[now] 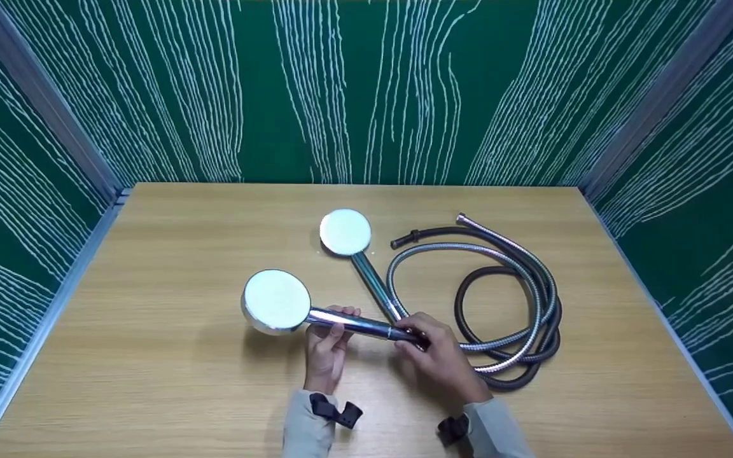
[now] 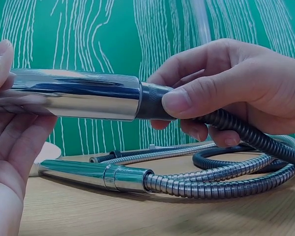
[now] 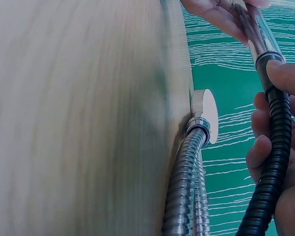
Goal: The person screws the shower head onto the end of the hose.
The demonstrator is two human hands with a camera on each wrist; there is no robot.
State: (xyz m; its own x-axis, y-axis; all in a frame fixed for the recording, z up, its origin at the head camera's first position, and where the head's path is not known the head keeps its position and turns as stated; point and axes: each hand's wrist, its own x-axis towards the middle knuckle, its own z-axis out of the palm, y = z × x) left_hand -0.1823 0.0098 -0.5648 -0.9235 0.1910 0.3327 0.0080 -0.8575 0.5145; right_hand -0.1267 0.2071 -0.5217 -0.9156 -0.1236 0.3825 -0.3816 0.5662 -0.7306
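My left hand (image 1: 326,356) holds a chrome shower head (image 1: 276,301) by its handle, above the table and with its round white face upward. At the handle's lower end, my right hand (image 1: 439,357) pinches the dark end fitting (image 2: 155,101) of a black ribbed hose (image 3: 275,167). In the left wrist view the fitting meets the handle's rim; how deep it sits inside is hidden. Behind them a second shower head (image 1: 345,232) lies on the table, its handle (image 2: 78,173) joined to a silver metal hose (image 2: 221,186).
Loops of the silver and black hoses lie coiled together on the wooden table (image 1: 150,267), right of the hands. The free ends, one black (image 1: 403,240) and one silver (image 1: 462,219), point toward the back. Green walls (image 1: 265,127) with white streaks enclose the table's back and sides.
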